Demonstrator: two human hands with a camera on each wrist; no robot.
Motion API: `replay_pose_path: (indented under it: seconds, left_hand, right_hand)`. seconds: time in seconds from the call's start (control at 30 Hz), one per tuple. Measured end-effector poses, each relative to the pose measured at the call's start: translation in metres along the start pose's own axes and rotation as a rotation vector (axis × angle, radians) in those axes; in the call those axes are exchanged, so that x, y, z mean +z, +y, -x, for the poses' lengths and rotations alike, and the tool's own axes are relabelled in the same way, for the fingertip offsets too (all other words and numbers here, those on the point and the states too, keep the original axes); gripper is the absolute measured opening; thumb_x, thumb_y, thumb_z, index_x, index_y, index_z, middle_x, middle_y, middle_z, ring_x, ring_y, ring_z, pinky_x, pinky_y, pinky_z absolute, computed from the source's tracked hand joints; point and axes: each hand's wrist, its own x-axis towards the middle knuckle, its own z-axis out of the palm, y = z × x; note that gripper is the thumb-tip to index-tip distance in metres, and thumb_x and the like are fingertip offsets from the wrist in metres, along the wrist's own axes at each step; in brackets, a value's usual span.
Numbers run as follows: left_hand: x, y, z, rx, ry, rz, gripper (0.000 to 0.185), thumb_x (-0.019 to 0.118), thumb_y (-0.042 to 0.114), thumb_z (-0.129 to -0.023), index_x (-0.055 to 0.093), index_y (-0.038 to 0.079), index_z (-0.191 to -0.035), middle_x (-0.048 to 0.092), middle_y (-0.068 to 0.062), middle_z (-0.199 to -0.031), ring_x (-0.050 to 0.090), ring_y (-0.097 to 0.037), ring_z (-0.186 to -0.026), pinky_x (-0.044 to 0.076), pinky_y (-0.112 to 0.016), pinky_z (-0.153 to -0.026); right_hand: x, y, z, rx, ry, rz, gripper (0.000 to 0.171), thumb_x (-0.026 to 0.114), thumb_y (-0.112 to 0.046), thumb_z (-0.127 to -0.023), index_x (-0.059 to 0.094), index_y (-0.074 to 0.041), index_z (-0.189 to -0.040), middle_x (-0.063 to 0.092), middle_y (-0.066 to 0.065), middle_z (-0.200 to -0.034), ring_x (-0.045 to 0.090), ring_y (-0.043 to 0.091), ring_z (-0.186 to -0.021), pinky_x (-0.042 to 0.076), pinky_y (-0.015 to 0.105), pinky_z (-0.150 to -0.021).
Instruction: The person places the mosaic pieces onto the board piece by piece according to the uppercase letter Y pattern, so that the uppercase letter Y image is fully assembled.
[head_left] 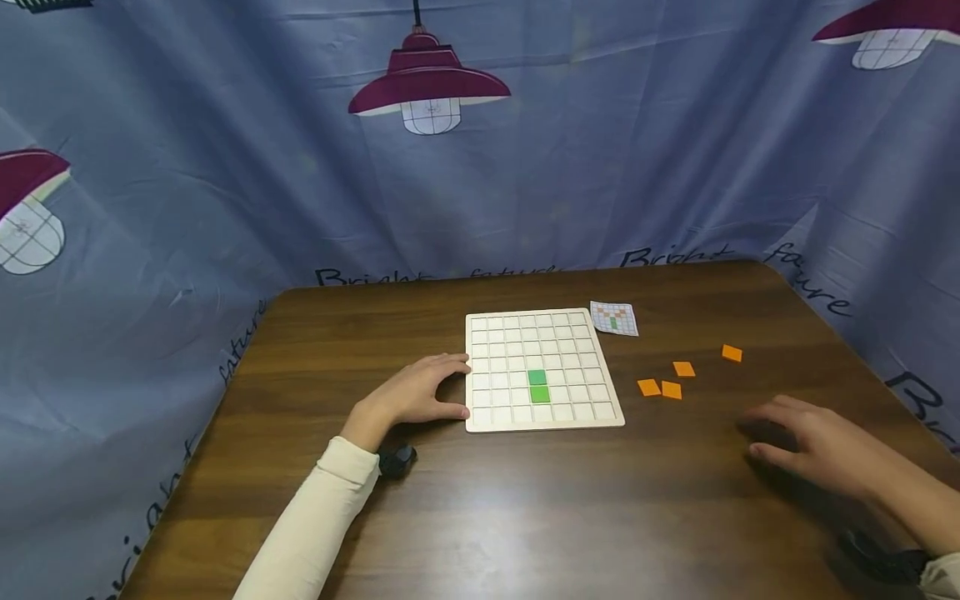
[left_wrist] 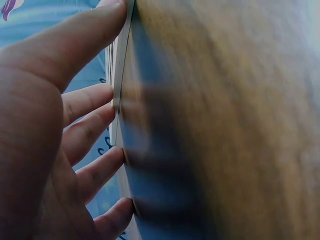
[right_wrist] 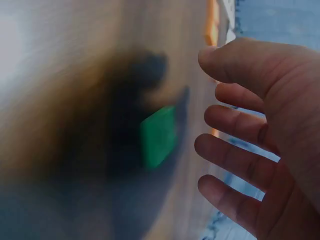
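Head view: my left hand [head_left: 420,390] rests on the brown wooden table [head_left: 525,517], fingers relaxed, tips against the left edge of the white grid board [head_left: 538,368]. Two green tiles [head_left: 537,386] sit in adjoining cells of one column, low on the board. A small pattern card [head_left: 614,318] lies just beyond the board's far right corner. Four orange tiles [head_left: 671,389] lie loose to the right of the board. My right hand [head_left: 813,446] hovers open, palm down, near me and apart from them. The backdrop cloth [head_left: 225,167] shows red lamps and the words "Bright future".

Left wrist view: fingers [left_wrist: 87,100] spread, tips touching the board's thin edge [left_wrist: 121,75].

Right wrist view: my right hand's fingers [right_wrist: 240,120] are spread and hold nothing; a single green tile [right_wrist: 158,136] lies on the table beneath them, blurred
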Motion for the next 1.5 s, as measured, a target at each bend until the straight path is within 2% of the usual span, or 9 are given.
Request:
replay_pose_path:
  seconds: [0.13, 0.3, 0.53, 0.67, 0.77, 0.83, 0.97, 1.13, 1.5]
  left_hand:
    - [-0.002, -0.001, 0.004, -0.004, 0.014, 0.005, 0.071, 0.063, 0.059, -0.075, 0.046, 0.021, -0.132, 0.035, 0.005, -0.146, 0.029, -0.017, -0.137, 0.026, -0.036, -0.112]
    - [-0.002, -0.002, 0.004, 0.009, 0.029, 0.005, 0.07, 0.064, 0.058, -0.075, 0.047, 0.02, -0.131, 0.036, 0.005, -0.146, 0.03, -0.019, -0.137, 0.025, -0.035, -0.113]
    - [0.0, -0.002, 0.001, 0.016, 0.019, 0.005, 0.071, 0.064, 0.058, -0.075, 0.047, 0.02, -0.132, 0.036, 0.004, -0.146, 0.03, -0.017, -0.137, 0.025, -0.035, -0.113]
    - [0.0, -0.002, 0.001, 0.011, 0.02, -0.003, 0.071, 0.064, 0.059, -0.075, 0.047, 0.02, -0.132, 0.036, 0.005, -0.146, 0.03, -0.017, -0.137, 0.025, -0.035, -0.113]
    - [-0.001, -0.003, 0.001, 0.01, 0.02, -0.006, 0.071, 0.063, 0.059, -0.075, 0.047, 0.021, -0.132, 0.036, 0.005, -0.146, 0.029, -0.018, -0.137, 0.025, -0.035, -0.113]
    - [-0.001, -0.003, 0.001, 0.014, 0.02, -0.003, 0.07, 0.063, 0.059, -0.075, 0.047, 0.021, -0.132, 0.036, 0.005, -0.146, 0.029, -0.019, -0.137, 0.025, -0.036, -0.113]
    - [0.0, -0.002, 0.001, 0.02, 0.011, 0.007, 0.071, 0.062, 0.059, -0.075, 0.045, 0.021, -0.133, 0.035, 0.004, -0.147, 0.029, -0.021, -0.138, 0.025, -0.038, -0.113]
    - [0.0, -0.002, 0.004, 0.021, 0.013, 0.026, 0.071, 0.063, 0.058, -0.076, 0.045, 0.021, -0.133, 0.034, 0.004, -0.147, 0.029, -0.021, -0.138, 0.025, -0.039, -0.112]
    - [0.0, -0.003, 0.004, 0.012, -0.008, 0.034, 0.07, 0.061, 0.058, -0.077, 0.044, 0.021, -0.134, 0.032, 0.005, -0.148, 0.026, -0.022, -0.139, 0.024, -0.04, -0.113]
  right_hand:
    - [0.005, 0.006, 0.015, 0.045, -0.005, 0.033, 0.041, 0.074, -0.041, -0.072, 0.064, -0.022, -0.106, 0.061, -0.007, -0.099, 0.062, 0.011, -0.082, 0.05, 0.031, -0.062]
    - [0.012, 0.012, 0.029, 0.088, -0.051, 0.019, 0.042, 0.078, -0.029, -0.068, 0.063, -0.02, -0.106, 0.059, -0.008, -0.096, 0.053, -0.004, -0.076, 0.046, 0.024, -0.056]
    - [0.016, 0.014, 0.034, 0.051, -0.037, 0.022, 0.039, 0.078, -0.016, -0.064, 0.063, -0.018, -0.101, 0.054, -0.014, -0.091, 0.047, -0.012, -0.074, 0.046, 0.02, -0.055]
    - [0.015, 0.012, 0.029, 0.059, -0.072, 0.03, 0.032, 0.077, -0.022, -0.068, 0.062, -0.018, -0.097, 0.053, -0.012, -0.088, 0.048, -0.009, -0.071, 0.045, 0.022, -0.054]
    - [0.012, 0.011, 0.02, 0.036, -0.052, 0.035, 0.033, 0.076, -0.027, -0.071, 0.062, -0.016, -0.098, 0.057, -0.006, -0.093, 0.057, 0.003, -0.075, 0.048, 0.028, -0.058]
    - [0.01, 0.007, 0.01, -0.012, 0.014, 0.034, 0.033, 0.077, -0.026, -0.07, 0.062, -0.017, -0.098, 0.058, -0.006, -0.094, 0.059, 0.007, -0.077, 0.049, 0.029, -0.059]
    - [0.004, -0.007, -0.02, -0.098, 0.121, 0.021, 0.03, 0.077, -0.02, -0.071, 0.063, -0.021, -0.097, 0.056, -0.012, -0.091, 0.053, -0.001, -0.071, 0.045, 0.022, -0.056]
    - [0.0, -0.035, -0.076, -0.198, 0.163, -0.007, 0.025, 0.074, -0.019, -0.073, 0.064, -0.019, -0.096, 0.056, -0.011, -0.091, 0.049, -0.001, -0.069, 0.045, 0.02, -0.057]
    - [0.015, -0.099, -0.195, -0.266, 0.037, -0.065, 0.025, 0.067, -0.024, -0.081, 0.064, -0.016, -0.105, 0.057, -0.002, -0.098, 0.054, 0.009, -0.074, 0.046, 0.024, -0.061]
